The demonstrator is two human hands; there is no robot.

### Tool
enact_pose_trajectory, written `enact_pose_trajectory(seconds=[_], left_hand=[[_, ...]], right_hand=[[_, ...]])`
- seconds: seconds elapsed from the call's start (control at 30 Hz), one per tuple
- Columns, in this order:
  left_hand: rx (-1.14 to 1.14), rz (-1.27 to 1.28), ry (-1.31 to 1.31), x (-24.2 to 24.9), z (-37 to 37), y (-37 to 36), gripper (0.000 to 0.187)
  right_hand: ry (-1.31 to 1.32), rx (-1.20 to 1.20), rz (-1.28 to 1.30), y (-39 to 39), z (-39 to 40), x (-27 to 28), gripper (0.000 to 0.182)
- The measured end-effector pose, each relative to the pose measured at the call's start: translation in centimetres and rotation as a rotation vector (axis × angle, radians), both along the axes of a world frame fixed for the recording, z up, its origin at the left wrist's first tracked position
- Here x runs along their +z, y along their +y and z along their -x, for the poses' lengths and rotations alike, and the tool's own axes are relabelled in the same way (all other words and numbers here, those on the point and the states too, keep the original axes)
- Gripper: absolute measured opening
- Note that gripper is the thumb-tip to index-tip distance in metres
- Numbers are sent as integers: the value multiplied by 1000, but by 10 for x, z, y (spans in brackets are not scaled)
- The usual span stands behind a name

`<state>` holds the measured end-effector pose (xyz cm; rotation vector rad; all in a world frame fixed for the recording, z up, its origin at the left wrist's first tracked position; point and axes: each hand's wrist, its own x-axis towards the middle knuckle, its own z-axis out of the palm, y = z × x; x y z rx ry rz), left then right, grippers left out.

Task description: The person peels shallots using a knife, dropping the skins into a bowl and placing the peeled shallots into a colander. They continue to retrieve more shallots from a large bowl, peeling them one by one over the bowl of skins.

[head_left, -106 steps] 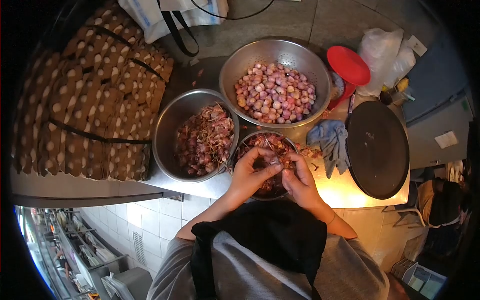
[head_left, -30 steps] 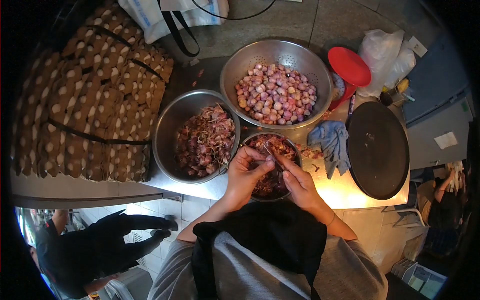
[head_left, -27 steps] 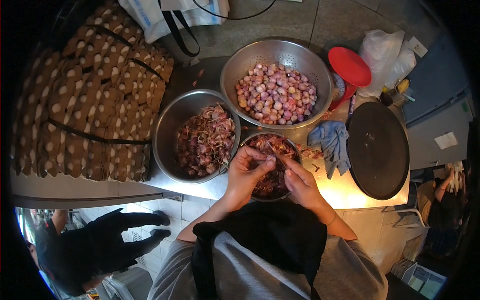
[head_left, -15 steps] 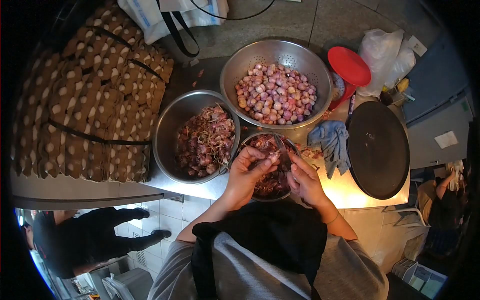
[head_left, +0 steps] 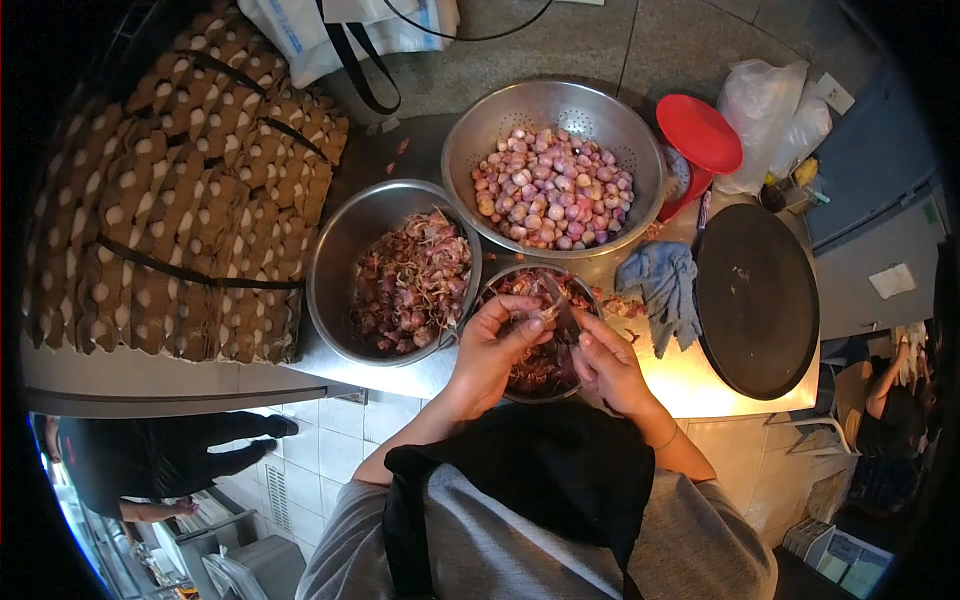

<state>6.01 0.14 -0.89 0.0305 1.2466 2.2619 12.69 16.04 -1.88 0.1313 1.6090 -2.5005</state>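
Observation:
My left hand (head_left: 497, 340) is closed, its thumb and fingers pinching a small shallot (head_left: 547, 314). Against it, my right hand (head_left: 608, 362) grips a small knife, whose blade (head_left: 556, 288) points up and away from me. Both hands are above a small metal bowl (head_left: 566, 396) of reddish skins, which they partly cover. To the left stands a steel bowl (head_left: 325, 310) of unpeeled shallots with dry roots. Beyond the hands, a large steel colander (head_left: 462, 120) holds many peeled pink shallots.
Stacked egg trays (head_left: 180, 220) fill the left side. A blue-grey cloth (head_left: 655, 285), a round black tray (head_left: 757, 300) and a red scale (head_left: 700, 135) lie to the right. Plastic bags (head_left: 765, 115) sit behind. One person (head_left: 160, 455) stands at lower left, another (head_left: 890, 410) at far right.
My hands stay over the small bowl, with the knife and fingers shifting slightly at the shallot. The person at lower left has moved further left.

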Motion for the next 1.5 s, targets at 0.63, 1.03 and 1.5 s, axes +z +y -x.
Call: enact_pose_trajectory(seconds=[0.63,1.03,1.5], left_hand=[[42,92,130,2,-2,-4,28],[78,188,306,-2,-3,-3,31],[32,-31,-89,7,-3,-3,15]], right_hand=[[514,-40,-746,-6,2,11,41],[367,-25,-640,-3,0,8,38],[216,18,-432,-4,-2,13,39]])
